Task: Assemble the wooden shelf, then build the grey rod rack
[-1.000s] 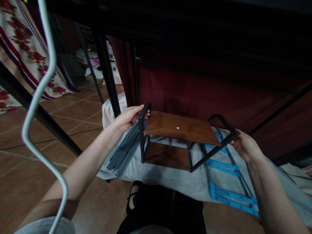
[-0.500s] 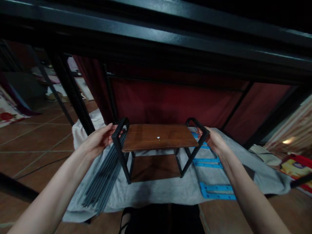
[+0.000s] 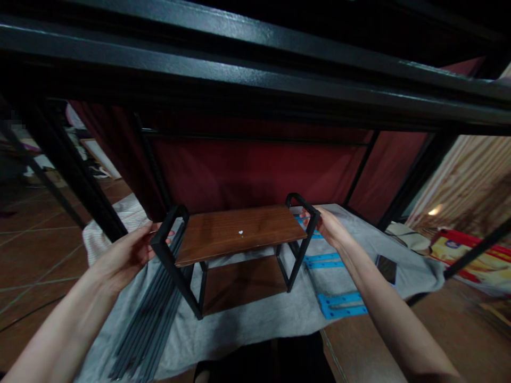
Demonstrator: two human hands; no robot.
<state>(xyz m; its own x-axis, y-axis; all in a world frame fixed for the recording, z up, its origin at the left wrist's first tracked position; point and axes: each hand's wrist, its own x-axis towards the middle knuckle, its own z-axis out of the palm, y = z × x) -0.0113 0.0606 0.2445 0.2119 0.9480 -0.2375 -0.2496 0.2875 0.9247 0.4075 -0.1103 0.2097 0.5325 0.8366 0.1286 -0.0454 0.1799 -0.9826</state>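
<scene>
A small two-tier shelf [image 3: 239,226] with brown wooden boards and black metal side frames stands on a grey cloth [image 3: 255,319], its left end closer to me. My left hand [image 3: 133,250] is at the left side frame, fingers curled behind the upper bar and partly hidden. At the opposite end, my right hand [image 3: 326,226] grips the right side frame near its top, with fingertips showing inside the loop. The lower board [image 3: 239,284] lies in shadow between the legs. A small white mark [image 3: 240,232] shows on the top board.
Grey metal rods [image 3: 154,319] lie bundled left of the shelf. Several blue slotted pieces [image 3: 343,306] lie at right, with a dark phone-like slab [image 3: 386,270] beyond. A thick black metal beam [image 3: 255,80] crosses above; a dark red curtain [image 3: 255,170] hangs behind.
The view has swung right, so the shelf and both hands appear further left. The shelf's left end looks nearer. Both hands stay at its side frames.
</scene>
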